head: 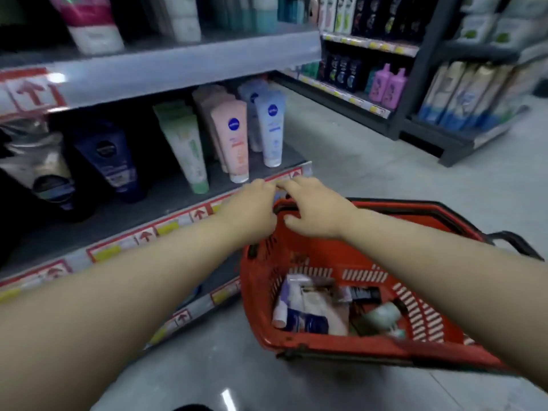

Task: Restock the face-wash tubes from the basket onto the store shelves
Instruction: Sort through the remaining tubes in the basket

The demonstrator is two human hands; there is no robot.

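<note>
Aisle, head view, looking down along both forearms; picture soft with blur.

Left hand (252, 209) is stretched out to the front edge of the lower shelf (166, 200); back of the hand up, fingers bent over at the red-and-yellow price strip (142, 235), tips hidden behind the knuckles; nothing shows in it, grip reads as released.

Right hand (314, 212) is just beside the left, above the far rim of the red basket (341, 350); fingers spread and slack, thumb out to the side; grip released, holding nothing; whether the fingertips touch the rim I cannot tell.

Basket sits on the grey floor (370, 161), close against the foot of the shelving, a black handle (516, 244) sticking out at its right end; face-wash tubes (308, 310) lie jumbled on the basket bottom, white, dark blue and pale green among them; labels too blurred to read.

On the lower shelf, tubes stand cap-down in rows: dark blue tube (109, 155) at left, green tube (186, 143), pink tube (234, 143), pale blue tube (271, 132) at the right end; the last two carry a round blue logo.

Upper shelf (178, 69) holds more tubes, one pink-and-white; across the aisle, purple bottles (388, 84) on another rack.
</note>
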